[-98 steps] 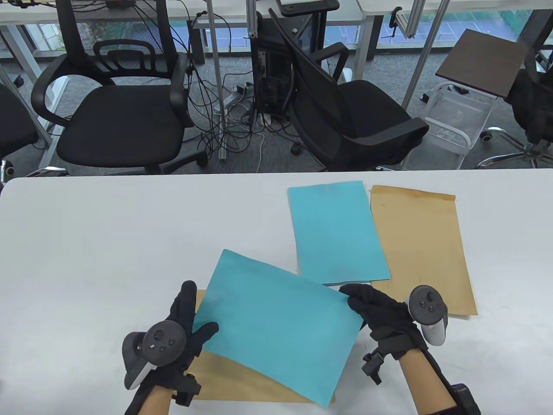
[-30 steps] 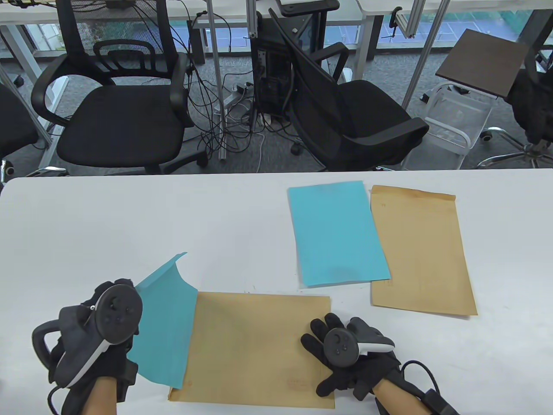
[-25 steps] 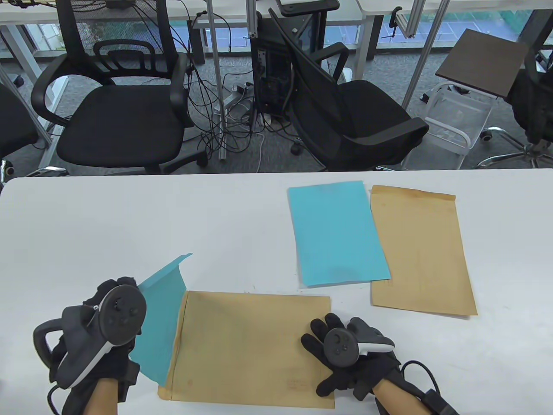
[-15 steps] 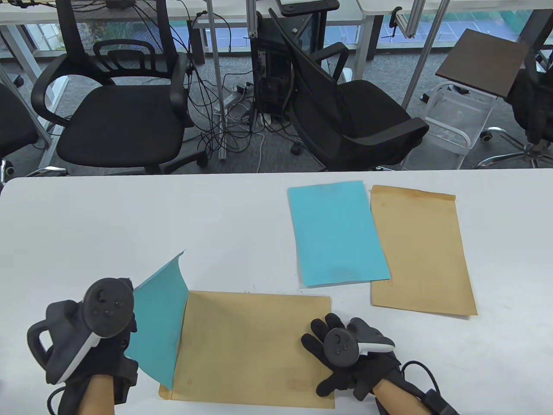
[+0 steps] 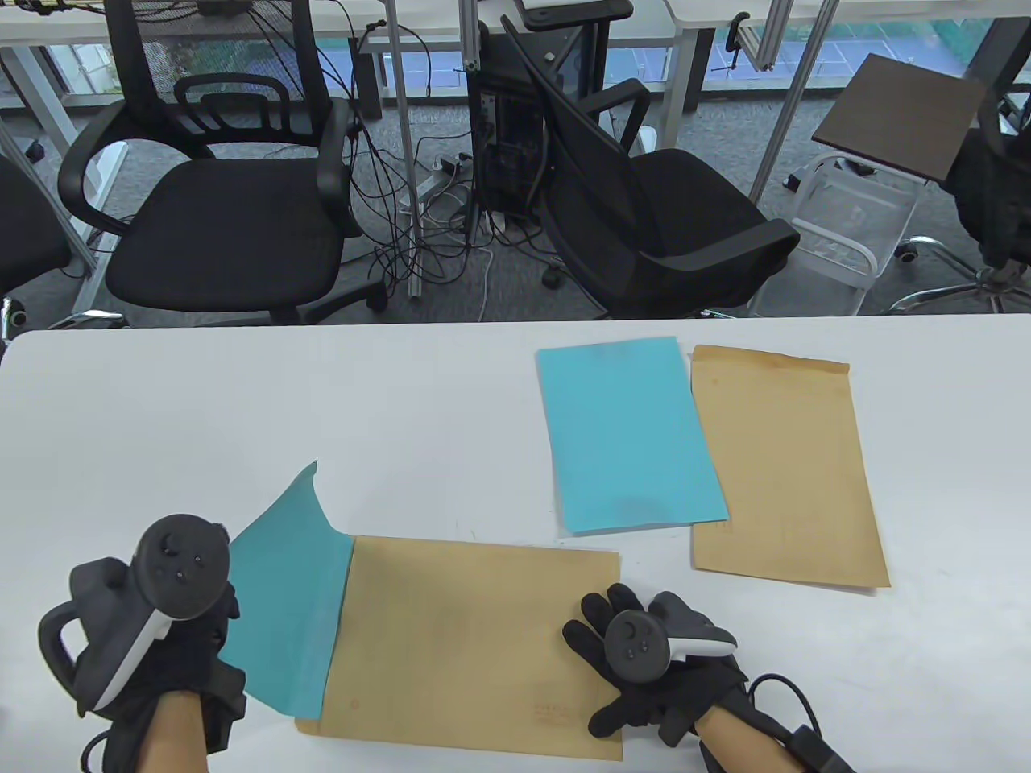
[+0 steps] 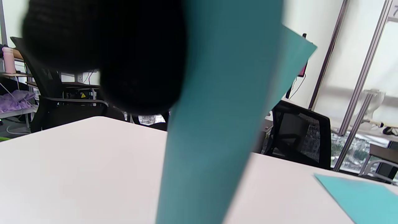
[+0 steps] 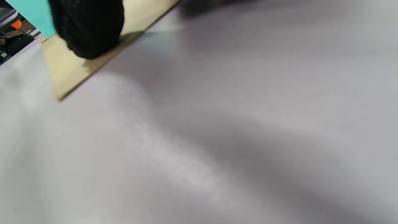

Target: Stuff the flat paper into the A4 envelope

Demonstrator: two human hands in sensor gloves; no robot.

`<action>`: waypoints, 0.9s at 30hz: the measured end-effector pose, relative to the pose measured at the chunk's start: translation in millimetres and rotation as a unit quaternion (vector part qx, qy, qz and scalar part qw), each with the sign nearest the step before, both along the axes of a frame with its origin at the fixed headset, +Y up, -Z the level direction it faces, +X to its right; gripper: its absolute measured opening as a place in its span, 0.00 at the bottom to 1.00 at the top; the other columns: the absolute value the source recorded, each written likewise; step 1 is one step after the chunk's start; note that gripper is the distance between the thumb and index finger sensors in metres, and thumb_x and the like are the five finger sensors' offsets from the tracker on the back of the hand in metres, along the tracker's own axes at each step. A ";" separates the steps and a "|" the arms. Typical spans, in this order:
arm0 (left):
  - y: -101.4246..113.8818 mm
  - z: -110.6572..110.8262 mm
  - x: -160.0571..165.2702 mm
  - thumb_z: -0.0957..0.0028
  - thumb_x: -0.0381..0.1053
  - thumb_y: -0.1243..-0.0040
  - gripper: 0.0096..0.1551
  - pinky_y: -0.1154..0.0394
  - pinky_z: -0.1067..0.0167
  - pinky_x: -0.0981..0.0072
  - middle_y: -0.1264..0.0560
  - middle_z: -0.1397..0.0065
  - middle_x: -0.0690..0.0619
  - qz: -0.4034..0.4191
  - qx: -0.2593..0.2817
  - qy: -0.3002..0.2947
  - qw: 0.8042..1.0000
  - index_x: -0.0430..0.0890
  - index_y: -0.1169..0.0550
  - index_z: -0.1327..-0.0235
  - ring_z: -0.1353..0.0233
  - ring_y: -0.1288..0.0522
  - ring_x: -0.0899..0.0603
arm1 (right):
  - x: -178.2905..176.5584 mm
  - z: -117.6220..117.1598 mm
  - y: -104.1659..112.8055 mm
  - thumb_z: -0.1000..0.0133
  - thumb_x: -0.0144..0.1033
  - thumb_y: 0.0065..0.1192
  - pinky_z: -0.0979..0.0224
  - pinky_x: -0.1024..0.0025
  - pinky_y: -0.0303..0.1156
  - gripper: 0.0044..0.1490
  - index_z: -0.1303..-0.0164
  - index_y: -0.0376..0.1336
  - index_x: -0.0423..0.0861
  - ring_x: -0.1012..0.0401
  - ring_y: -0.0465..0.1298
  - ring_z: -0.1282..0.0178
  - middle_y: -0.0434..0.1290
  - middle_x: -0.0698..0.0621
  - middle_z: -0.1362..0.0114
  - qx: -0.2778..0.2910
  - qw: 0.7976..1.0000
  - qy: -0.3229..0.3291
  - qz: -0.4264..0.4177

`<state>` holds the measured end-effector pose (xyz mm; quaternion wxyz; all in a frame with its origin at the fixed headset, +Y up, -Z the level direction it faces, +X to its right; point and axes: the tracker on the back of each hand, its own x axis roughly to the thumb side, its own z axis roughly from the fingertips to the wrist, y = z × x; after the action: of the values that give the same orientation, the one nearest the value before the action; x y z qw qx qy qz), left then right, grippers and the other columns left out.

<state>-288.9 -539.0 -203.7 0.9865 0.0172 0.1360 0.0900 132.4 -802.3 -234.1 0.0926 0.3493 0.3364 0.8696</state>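
Observation:
A brown A4 envelope [image 5: 475, 644] lies flat near the table's front edge, its mouth to the left. A blue paper sheet [image 5: 290, 596] sticks out of that mouth, its far corner curling up. My left hand [image 5: 216, 636] grips the sheet's left edge; its fingers are mostly hidden under the tracker. In the left wrist view a gloved finger [image 6: 124, 56] lies against the blue sheet [image 6: 217, 124]. My right hand [image 5: 620, 644] rests flat on the envelope's right end. In the right wrist view a fingertip [image 7: 90, 28] presses on the envelope [image 7: 71, 74].
A second blue sheet [image 5: 628, 435] and a second brown envelope [image 5: 785, 467] lie side by side at the back right of the white table [image 5: 242, 419]. Black office chairs [image 5: 217, 217] stand beyond the far edge.
Since 3.3 s ago the sheet has gone from being held over the envelope to being partly inside it. In the last second my left hand moved slightly left with the sheet's edge. The right hand stayed still.

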 end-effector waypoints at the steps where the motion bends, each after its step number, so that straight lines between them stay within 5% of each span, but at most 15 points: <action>1: -1.2 0.7 -2.5 0.53 0.39 0.33 0.22 0.15 0.69 0.59 0.17 0.45 0.38 0.002 0.003 0.009 1.000 0.42 0.17 0.43 0.67 0.12 0.41 | -0.3 0.1 0.0 0.42 0.58 0.60 0.39 0.20 0.16 0.68 0.15 0.23 0.44 0.33 0.14 0.25 0.16 0.37 0.19 -0.002 1.000 0.000 0.001; 16: -0.7 3.4 -20.2 0.53 0.36 0.33 0.23 0.16 0.65 0.55 0.17 0.44 0.38 0.041 -0.097 0.009 0.994 0.42 0.18 0.42 0.63 0.13 0.38 | -1.1 -0.8 2.3 0.42 0.57 0.61 0.38 0.20 0.16 0.68 0.15 0.23 0.45 0.33 0.15 0.24 0.16 0.38 0.19 -0.004 1.000 -0.001 0.017; 27: -14.1 -4.4 -13.9 0.52 0.39 0.34 0.24 0.16 0.65 0.57 0.17 0.43 0.40 0.024 -0.107 0.000 0.994 0.43 0.19 0.40 0.63 0.12 0.40 | -1.1 -1.0 1.4 0.42 0.57 0.61 0.38 0.20 0.17 0.68 0.15 0.23 0.45 0.33 0.14 0.25 0.15 0.37 0.19 -0.008 1.000 -0.001 0.014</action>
<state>-302.8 -553.2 -208.1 0.9801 -0.0914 0.1457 0.0990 131.3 -800.8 -235.2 0.0841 0.3428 0.3480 0.8685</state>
